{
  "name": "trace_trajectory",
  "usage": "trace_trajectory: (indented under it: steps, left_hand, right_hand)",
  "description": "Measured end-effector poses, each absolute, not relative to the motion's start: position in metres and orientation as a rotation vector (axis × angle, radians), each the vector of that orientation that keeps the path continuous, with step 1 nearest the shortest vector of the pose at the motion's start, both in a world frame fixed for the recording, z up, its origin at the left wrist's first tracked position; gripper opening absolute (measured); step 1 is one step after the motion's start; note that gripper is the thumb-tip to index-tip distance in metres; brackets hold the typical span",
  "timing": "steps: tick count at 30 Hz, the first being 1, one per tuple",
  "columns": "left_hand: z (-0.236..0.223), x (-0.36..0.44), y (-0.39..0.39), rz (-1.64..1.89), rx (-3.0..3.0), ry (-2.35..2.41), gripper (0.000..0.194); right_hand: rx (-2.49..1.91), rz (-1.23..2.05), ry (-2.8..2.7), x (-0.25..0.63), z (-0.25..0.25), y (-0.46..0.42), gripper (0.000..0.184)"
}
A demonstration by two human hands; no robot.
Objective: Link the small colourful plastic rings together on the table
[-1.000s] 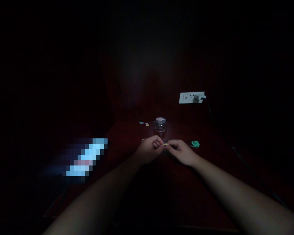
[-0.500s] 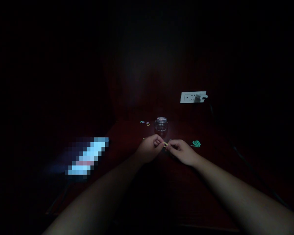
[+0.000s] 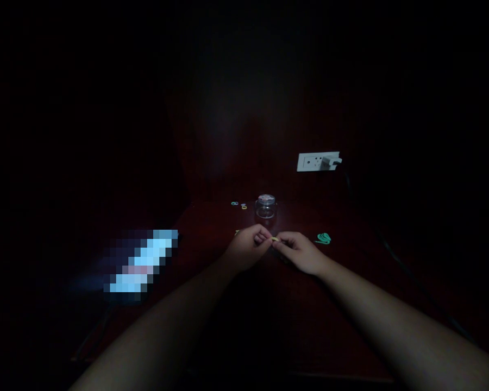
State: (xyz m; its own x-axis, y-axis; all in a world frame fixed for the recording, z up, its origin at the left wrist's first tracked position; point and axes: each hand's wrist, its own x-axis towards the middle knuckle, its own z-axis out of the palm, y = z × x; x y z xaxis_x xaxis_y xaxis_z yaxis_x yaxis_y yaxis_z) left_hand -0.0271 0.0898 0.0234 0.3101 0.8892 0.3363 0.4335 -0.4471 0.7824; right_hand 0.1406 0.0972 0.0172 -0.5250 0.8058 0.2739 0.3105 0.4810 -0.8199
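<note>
Yellow band [image 3: 274,239], small and slightly curved: pinched between the fingertips of both hands, low over the table [image 3: 309,326]. Left hand [image 3: 249,248]: fingers curled, one end of the band gripped. Right hand [image 3: 301,252]: other end gripped between thumb and forefinger. The hands were held close together, joined by the band; by this two-sided grip, it was judged to be under handling rather than merely carried. Whether it was being stretched or bent could not be told.

Yellow scrap [image 3: 237,232]: partly hidden beside the left hand. Dark item under the right hand: too dim to be identified.

Green cord [image 3: 324,238], gathered in loose loops: laid to the right of the right hand, not touched.

Clear jar [image 3: 265,210], upright, topped by a patterned lid [image 3: 266,199]: placed just beyond the hands, contents not made out.

Green ring [image 3: 233,203] and second yellow ring [image 3: 244,207]: set out left of the jar, with purplish pieces near them.

Glowing panel [image 3: 146,260], blurred into blocks: seen well to the left.

White wall socket [image 3: 307,162], with a plug [image 3: 332,161] inserted: mounted beyond, to the right; a dark cable [image 3: 399,264] was seen below.
</note>
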Motion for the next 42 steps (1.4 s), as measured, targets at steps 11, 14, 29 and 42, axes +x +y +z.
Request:
trace_trajectory:
  steps: [11,14,29,42]
  left_hand:
    - [0.0248,-0.0273,0.0894,1.063,2.015,1.179,0.015]
    - [0.0258,-0.027,0.0894,1.078,2.004,1.178,0.015]
    - [0.0277,-0.029,0.0897,1.069,2.004,1.204,0.016]
    - [0.0301,-0.0272,0.0871,1.071,2.0,1.095,0.016]
  right_hand:
    - [-0.921,0.986,-2.058,0.1414,0.0144,0.0988,0.031]
    - [-0.927,0.95,-2.069,0.1413,0.0149,0.0985,0.03]
    - [-0.934,0.915,-2.084,0.1415,0.0166,0.0986,0.028]
    - [-0.947,0.869,-2.072,0.1418,0.0168,0.0989,0.027]
